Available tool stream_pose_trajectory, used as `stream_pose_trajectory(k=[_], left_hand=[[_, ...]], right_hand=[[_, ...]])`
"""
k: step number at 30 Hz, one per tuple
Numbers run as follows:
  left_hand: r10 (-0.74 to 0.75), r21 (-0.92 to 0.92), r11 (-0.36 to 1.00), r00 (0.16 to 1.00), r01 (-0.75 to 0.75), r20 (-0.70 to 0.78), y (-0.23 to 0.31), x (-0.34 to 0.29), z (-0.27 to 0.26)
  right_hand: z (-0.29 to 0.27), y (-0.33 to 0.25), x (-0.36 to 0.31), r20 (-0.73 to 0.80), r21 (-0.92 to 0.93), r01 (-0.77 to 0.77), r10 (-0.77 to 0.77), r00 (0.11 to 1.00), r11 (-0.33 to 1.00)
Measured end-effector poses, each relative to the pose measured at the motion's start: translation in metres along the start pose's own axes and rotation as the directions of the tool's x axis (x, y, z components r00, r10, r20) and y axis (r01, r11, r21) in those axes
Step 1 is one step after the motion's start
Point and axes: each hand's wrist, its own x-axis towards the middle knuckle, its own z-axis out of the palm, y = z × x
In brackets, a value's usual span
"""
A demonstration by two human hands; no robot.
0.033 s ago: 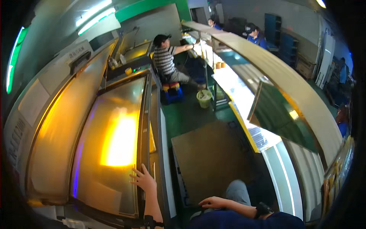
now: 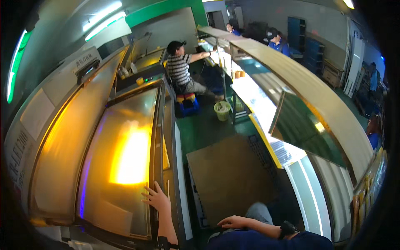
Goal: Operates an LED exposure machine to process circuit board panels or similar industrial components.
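I see the glass bed just right of the raised lid. The bed's dark frame runs down the side away from the lid, beside a bright yellow patch. My left grip, across the bed from the lid, is spread wide at that edge and has hold of nothing; I can't tell how firmly it presses. I'd lay it flat and light, clear of where the lid could come down. My right grip, farthest right of the lid, is loosely extended, apparently empty.
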Motion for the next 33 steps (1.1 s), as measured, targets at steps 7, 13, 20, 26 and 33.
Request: stream_pose_trajectory(k=[7, 13, 20, 26, 33], left_hand=[[0.031, -0.086, 0.996, 0.997, -0.037, -0.076, 0.0, -0.009, 0.006], [0.107, -0.119, 0.986, 0.989, -0.119, -0.102, -0.004, -0.008, -0.002], [0.097, -0.109, 0.988, 0.987, -0.111, -0.127, 0.0, -0.008, 0.01], [0.095, -0.051, 0.993, 0.983, -0.104, -0.158, 0.002, -0.007, 0.005], [0.073, -0.03, 0.996, 0.985, -0.079, -0.156, 0.004, -0.012, 0.001]], right_hand=[[-0.062, -0.036, -0.032, -0.126, -0.372, -0.213, 0.178, 0.976, 0.904], [-0.072, -0.006, -0.018, -0.268, -0.392, -0.253, 0.153, 0.951, 0.885], [-0.052, -0.013, -0.026, -0.102, -0.296, -0.255, 0.235, 0.967, 0.92], [-0.064, 0.006, -0.049, -0.263, -0.443, -0.226, 0.115, 0.958, 0.867], [-0.068, 0.03, -0.083, -0.169, -0.307, -0.218, 0.173, 0.97, 0.926]])
